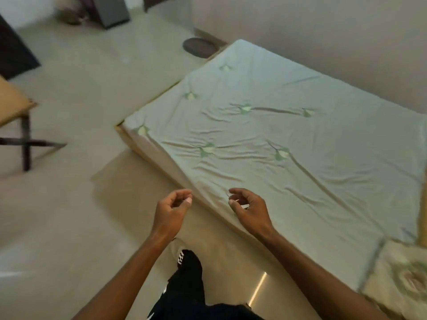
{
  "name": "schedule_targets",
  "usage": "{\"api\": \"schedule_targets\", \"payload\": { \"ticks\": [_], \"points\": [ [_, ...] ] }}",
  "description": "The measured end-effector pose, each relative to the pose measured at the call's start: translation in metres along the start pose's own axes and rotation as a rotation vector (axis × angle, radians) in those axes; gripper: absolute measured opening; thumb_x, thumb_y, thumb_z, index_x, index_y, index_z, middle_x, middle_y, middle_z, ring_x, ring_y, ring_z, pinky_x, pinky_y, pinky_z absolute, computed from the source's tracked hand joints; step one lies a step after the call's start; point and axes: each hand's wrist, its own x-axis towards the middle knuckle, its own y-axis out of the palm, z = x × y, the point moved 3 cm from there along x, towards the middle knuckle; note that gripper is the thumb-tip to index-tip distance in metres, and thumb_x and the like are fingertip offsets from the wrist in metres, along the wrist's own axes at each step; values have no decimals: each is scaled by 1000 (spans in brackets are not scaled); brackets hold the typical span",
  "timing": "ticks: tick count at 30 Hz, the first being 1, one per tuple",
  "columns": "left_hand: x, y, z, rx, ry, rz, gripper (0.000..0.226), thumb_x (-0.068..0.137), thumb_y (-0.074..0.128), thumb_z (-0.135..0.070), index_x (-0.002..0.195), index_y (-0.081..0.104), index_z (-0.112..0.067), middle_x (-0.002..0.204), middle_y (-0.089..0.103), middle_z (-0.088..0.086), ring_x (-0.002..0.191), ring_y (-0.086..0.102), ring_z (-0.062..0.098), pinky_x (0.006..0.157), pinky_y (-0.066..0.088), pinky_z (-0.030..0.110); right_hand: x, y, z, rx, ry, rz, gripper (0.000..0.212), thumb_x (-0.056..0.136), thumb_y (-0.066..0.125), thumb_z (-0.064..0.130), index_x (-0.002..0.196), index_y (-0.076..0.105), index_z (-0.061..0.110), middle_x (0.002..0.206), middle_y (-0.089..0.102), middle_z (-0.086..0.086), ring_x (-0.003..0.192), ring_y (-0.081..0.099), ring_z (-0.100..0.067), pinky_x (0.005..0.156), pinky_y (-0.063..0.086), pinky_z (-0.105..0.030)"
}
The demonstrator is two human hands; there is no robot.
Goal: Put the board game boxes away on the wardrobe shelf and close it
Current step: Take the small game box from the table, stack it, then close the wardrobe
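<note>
While both arms are reaching forward, the left hand [172, 209] and right hand [248, 206] are hanging loosely curled and empty beside the bed [277, 135]. No board game boxes or wardrobe are showing.

**Bed, floor and furniture around me**

A low bed [288, 144] fills the right side, its pale green sheet [312, 181] wrinkled and dotted with leaf prints. A patterned pillow [402, 278] lies at its near right corner (blurred, so I can't read the pattern). The beige floor [76, 204] spreads left. A wooden table [13, 100] with dark legs stands at the left edge. Far off, a dark round object [198, 47] sits by the bed's far corner, and a grey box [111, 12] stands farther back.
</note>
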Motion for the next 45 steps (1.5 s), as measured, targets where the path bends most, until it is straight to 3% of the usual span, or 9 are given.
{"api": "schedule_targets", "payload": {
  "ticks": [6,11,17,19,23,29,36,40,45],
  "points": [
    [92,-125,-10,-59,-26,-221,16,88,68,-10,101,73,-17,95,74,0,87,68,6,75,53,14,113,121,82,-40,-120,160,28,84,66,12,109,68,22,88,71,10,78,66,-2,70,51,-15],
    [158,-232,-16,-119,-39,-413,16,87,68,-10,97,73,-22,93,74,-3,88,69,7,77,53,19,192,221,153,-73,-211,294,26,84,66,12,107,68,24,88,71,10,79,66,-1,70,49,-12],
    [238,-332,-12,-168,-62,-570,16,86,69,-7,94,73,-20,91,74,-2,83,67,4,73,53,14,292,340,224,-125,-286,440,19,84,66,19,101,69,29,91,71,13,78,66,-1,66,52,-14],
    [273,-365,-12,-155,-68,-596,16,86,69,-7,95,73,-19,92,74,-2,83,67,3,73,53,14,327,379,247,-128,-300,466,17,85,66,25,100,70,32,90,71,15,77,65,2,61,51,-12],
    [347,-431,-21,-140,-80,-652,16,86,68,-7,94,72,-19,92,74,-2,79,65,2,72,52,12,398,453,295,-140,-334,518,15,87,66,24,101,70,28,92,69,17,80,63,6,67,47,-6],
    [455,-557,-48,-152,-80,-792,14,86,69,-10,97,72,-19,93,74,-4,85,66,12,77,53,18,511,579,396,-136,-385,633,15,86,67,20,99,72,25,91,71,16,78,64,4,72,52,-15],
    [560,-692,-47,-180,-82,-901,14,88,67,-11,97,72,-20,91,73,-5,87,66,8,79,53,23,609,721,499,-195,-497,750,15,87,66,22,101,72,25,92,70,18,81,64,5,69,48,-6],
    [637,-793,-34,-198,-64,-953,15,87,66,-7,96,72,-17,82,70,-6,75,62,2,73,49,22,675,829,552,-234,-529,772,14,87,67,23,100,72,25,92,70,18,82,63,6,69,47,-5],
    [724,-927,-29,-239,-110,-924,16,84,68,-15,94,71,-28,86,72,-3,81,67,8,78,54,31,743,949,632,-239,-534,785,11,87,67,18,96,73,21,85,70,18,77,63,7,66,45,-4]
  ]
}}
